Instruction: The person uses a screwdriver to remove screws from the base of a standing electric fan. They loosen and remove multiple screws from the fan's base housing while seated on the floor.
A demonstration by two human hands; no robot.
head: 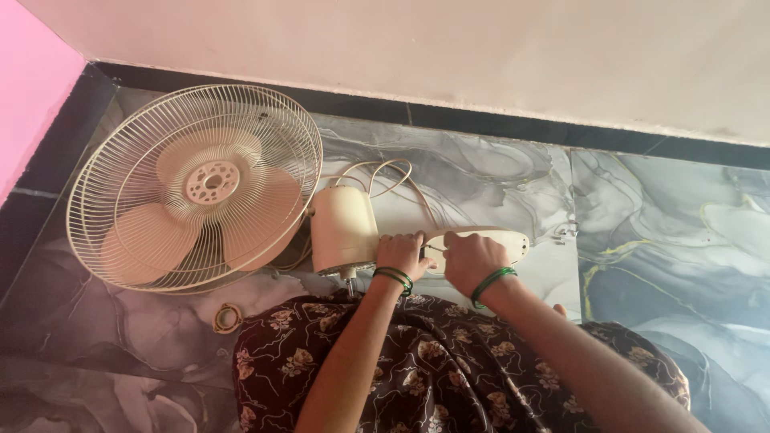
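Note:
A cream wall fan lies on the marbled floor tiles. Its wire cage point(195, 186) with three blades faces up at the left, the motor housing point(343, 229) sits beside it, and the flat mounting base point(504, 241) stretches to the right. My left hand point(401, 255) rests closed on the neck between the motor housing and the base. My right hand point(472, 261) grips the base just to the right, its fingers curled over the edge. Both wrists wear green bangles.
A cream cord point(383, 172) loops behind the motor housing. A small ring-shaped part point(228, 318) lies on the floor near my floral-clad knee point(417, 369). A dark skirting band point(449, 118) runs under the white wall; a pink wall point(28, 96) stands at the left.

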